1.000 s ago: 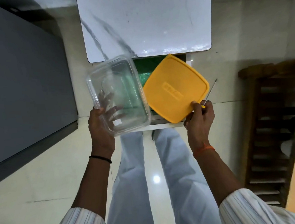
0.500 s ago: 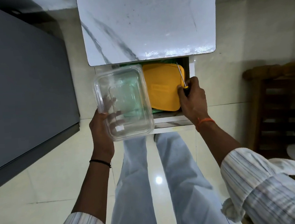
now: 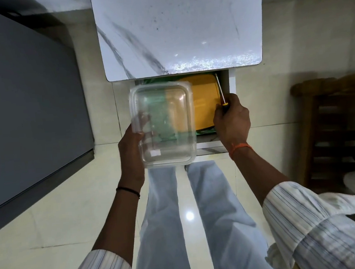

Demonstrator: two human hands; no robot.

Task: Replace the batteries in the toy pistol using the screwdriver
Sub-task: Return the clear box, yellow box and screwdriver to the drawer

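The scene is dimly and evenly lit, with a muted greenish cast. A bright round glare spot is seen on the glossy floor (image 3: 189, 216), and speckled reflections are spread along the near edge of the marble desk (image 3: 184, 26). Soft shadow is cast at the left beside the dark panel (image 3: 26, 109). Straight lines are bowed towards the edges. The clear container (image 3: 162, 122) is slightly smeared by motion.

Marble-topped table (image 3: 180, 26) — glossy tiled floor (image 3: 51, 220).
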